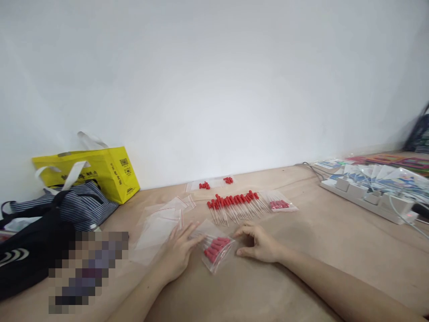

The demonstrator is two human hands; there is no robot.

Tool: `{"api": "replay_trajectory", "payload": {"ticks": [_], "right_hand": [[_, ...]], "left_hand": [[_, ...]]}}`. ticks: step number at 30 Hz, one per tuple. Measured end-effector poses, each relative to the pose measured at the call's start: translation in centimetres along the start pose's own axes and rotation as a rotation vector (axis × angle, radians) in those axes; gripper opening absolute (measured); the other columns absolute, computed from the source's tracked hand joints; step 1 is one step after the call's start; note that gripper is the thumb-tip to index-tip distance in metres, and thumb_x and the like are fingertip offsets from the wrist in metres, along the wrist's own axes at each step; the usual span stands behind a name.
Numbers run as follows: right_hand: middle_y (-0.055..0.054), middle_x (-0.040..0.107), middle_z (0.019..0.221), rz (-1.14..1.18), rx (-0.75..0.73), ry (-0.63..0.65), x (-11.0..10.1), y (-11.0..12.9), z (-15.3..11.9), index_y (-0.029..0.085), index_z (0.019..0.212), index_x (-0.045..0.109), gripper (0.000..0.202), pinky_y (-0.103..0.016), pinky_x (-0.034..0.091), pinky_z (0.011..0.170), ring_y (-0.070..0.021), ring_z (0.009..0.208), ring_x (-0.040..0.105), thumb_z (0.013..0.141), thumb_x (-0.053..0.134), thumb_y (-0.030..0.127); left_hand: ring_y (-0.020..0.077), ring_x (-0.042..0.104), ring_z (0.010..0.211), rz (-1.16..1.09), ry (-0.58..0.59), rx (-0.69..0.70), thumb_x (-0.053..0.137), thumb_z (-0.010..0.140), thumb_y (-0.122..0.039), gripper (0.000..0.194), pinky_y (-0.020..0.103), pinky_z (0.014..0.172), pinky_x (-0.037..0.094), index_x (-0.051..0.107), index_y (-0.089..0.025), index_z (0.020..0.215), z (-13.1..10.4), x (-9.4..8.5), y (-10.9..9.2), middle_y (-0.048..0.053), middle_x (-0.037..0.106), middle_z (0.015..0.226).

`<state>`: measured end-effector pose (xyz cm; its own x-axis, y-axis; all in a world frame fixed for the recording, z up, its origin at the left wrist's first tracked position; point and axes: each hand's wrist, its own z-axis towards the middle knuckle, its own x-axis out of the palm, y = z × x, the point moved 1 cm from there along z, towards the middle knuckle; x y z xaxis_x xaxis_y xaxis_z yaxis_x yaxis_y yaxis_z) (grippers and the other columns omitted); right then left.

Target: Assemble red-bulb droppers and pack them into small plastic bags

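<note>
While the left hand [177, 252] lies flat, fingers on a filled clear bag [216, 250] of red-capped pieces, the right hand [258, 243] rests loosely curled beside it, gripping nothing. Beyond lie loose droppers [233, 205], empty bags [161, 223], a power strip [368, 197].

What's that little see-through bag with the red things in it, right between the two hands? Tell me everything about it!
The small clear plastic bag looks thin and shiny. It lies flat on the tan table, slanted a little. Inside is a bunch of red-capped pieces packed side by side; what exactly they are is too small to tell. The left hand rests its fingertips on the bag's left edge, and the right hand sits just beside its right edge.
</note>
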<state>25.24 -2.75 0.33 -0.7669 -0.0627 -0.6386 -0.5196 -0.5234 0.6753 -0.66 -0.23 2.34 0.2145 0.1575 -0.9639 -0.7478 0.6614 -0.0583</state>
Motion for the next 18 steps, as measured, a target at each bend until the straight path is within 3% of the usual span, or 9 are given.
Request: {"api": "replay_trajectory", "payload": {"ticks": [3, 5, 7, 11, 18], "right_hand": [[-0.001, 0.056, 0.074, -0.086, -0.081, 0.010, 1.4, 0.6, 0.4, 0.021, 0.085, 0.062, 0.020, -0.029, 0.035, 0.072, -0.0155, 0.076, 0.048, 0.066, 0.065, 0.026], [0.000, 0.058, 0.072, -0.137, -0.114, -0.006, 2.6, 1.1, 1.0, 0.020, 0.082, 0.062, 0.014, -0.029, 0.034, 0.072, -0.0149, 0.074, 0.048, 0.069, 0.062, 0.024], [0.000, 0.059, 0.071, -0.189, -0.136, -0.024, 3.6, 1.5, 1.7, 0.020, 0.081, 0.062, 0.011, -0.028, 0.033, 0.071, -0.0146, 0.074, 0.049, 0.071, 0.060, 0.024], [-0.001, 0.060, 0.071, -0.286, -0.231, -0.035, 4.4, 1.7, 2.7, 0.020, 0.084, 0.062, 0.016, -0.027, 0.031, 0.068, -0.0148, 0.073, 0.049, 0.073, 0.060, 0.031], [-0.002, 0.058, 0.063, -0.641, -0.634, -0.123, 3.0, 0.7, 3.1, 0.018, 0.078, 0.060, 0.017, -0.030, 0.025, 0.065, -0.0137, 0.069, 0.044, 0.084, 0.045, 0.023]], "left_hand": [[0.0252, 0.048, 0.109, -0.023, -0.228, -0.179, 0.041, 0.082, -0.016, 0.034, 0.049, 0.091, 0.037, 0.053, -0.022, 0.113, 0.0, 0.1, 0.4, 0.009, 0.055, 0.115], [0.0235, 0.053, 0.101, -0.110, -0.280, -0.202, 0.043, 0.083, -0.026, 0.029, 0.041, 0.085, 0.044, 0.056, -0.017, 0.107, -0.4, 0.1, -0.4, 0.010, 0.058, 0.107], [0.0227, 0.055, 0.098, -0.162, -0.263, -0.132, 0.047, 0.081, -0.033, 0.030, 0.038, 0.084, 0.046, 0.057, -0.018, 0.104, -0.9, 0.0, -1.5, 0.009, 0.059, 0.104], [0.0236, 0.054, 0.100, -0.167, -0.158, 0.100, 0.059, 0.073, -0.037, 0.047, 0.036, 0.084, 0.047, 0.049, -0.024, 0.116, -2.3, -0.2, -2.4, 0.007, 0.056, 0.113], [0.0200, 0.062, 0.090, 0.086, -0.247, 0.352, 0.047, 0.083, -0.023, 0.025, 0.031, 0.078, 0.053, 0.059, -0.022, 0.106, -3.6, -0.3, 0.7, 0.007, 0.065, 0.099]]}}
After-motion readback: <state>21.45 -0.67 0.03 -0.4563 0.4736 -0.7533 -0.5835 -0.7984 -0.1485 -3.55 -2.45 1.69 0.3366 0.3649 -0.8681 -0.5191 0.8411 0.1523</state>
